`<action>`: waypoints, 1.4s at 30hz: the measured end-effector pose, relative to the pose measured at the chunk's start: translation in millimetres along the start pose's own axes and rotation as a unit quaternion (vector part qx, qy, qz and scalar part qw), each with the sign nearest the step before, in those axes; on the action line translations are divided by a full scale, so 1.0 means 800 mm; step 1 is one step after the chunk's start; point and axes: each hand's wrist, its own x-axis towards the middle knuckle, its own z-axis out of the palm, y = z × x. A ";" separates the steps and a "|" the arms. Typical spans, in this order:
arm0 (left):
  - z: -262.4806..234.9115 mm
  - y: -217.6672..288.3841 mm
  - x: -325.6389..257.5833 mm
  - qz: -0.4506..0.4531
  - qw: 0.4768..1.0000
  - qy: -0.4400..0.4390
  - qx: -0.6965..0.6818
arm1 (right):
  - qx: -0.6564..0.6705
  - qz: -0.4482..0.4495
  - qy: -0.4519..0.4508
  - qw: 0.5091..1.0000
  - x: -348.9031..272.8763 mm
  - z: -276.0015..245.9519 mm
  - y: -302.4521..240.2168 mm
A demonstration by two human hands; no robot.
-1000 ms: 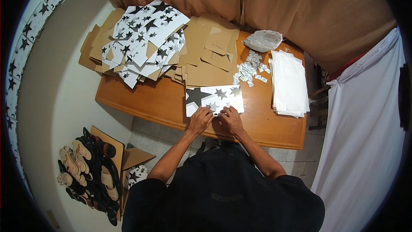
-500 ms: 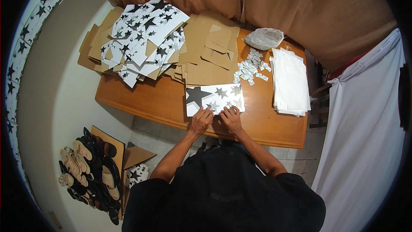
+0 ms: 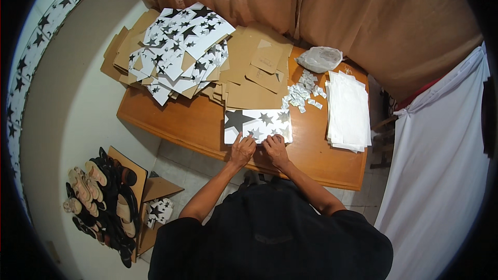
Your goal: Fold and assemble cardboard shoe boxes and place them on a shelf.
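A flat white cardboard box (image 3: 258,122) with black and grey stars lies at the table's front edge. My left hand (image 3: 242,149) is at its near edge, left of the middle, fingers bent onto the star-printed top. Close beside it, my right hand (image 3: 275,149) has its fingers curled over the same edge. Both hands appear to grip the box there; the thumbs are partly hidden. Behind the box lie flat brown cardboard pieces (image 3: 254,93).
A heap of star-printed cardboard (image 3: 181,36) covers the table's (image 3: 171,119) far left. To the right are small white packets (image 3: 298,95), a clear plastic bag (image 3: 320,59) and a stack of white paper (image 3: 348,111). Shoes (image 3: 98,197) stand on a board at lower left.
The whole view has shifted slightly, so the table sits lower. My hands stay at the box's near edge, with the fingers curled slightly differently.
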 end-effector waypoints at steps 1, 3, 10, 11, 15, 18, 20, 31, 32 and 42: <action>-0.006 0.007 0.004 -0.022 0.999 -0.047 0.014 | 0.013 0.017 -0.043 0.999 0.000 -0.003 0.003; -0.011 0.022 0.012 -0.061 0.995 -0.072 0.031 | 0.028 0.036 -0.071 0.996 0.004 -0.009 0.008; -0.024 0.102 0.037 -0.330 0.917 -0.136 -0.175 | 0.239 0.124 -0.005 0.963 0.035 -0.036 0.095; -0.021 0.113 0.036 -0.370 0.894 -0.163 -0.191 | 0.238 0.149 0.046 0.959 0.039 -0.034 0.105; 0.096 0.135 0.017 -0.499 0.731 -0.125 -0.448 | 0.316 0.171 0.040 0.932 0.046 0.013 0.190; 0.132 0.191 0.048 -0.527 0.684 -0.026 -0.504 | 0.423 0.224 -0.105 0.872 0.018 0.070 0.258; 0.134 0.205 0.060 -0.562 0.670 0.005 -0.485 | 0.464 0.196 -0.109 0.857 0.017 0.068 0.261; 0.042 0.275 0.011 -0.545 0.744 0.327 -0.206 | 0.537 0.058 -0.185 0.821 -0.002 -0.067 0.167; 0.028 0.280 0.013 -0.546 0.742 0.335 -0.199 | 0.592 0.035 -0.157 0.790 -0.003 -0.070 0.156; -0.074 0.312 0.018 -0.558 0.746 0.364 0.011 | 0.541 -0.043 -0.142 0.828 0.015 -0.127 0.071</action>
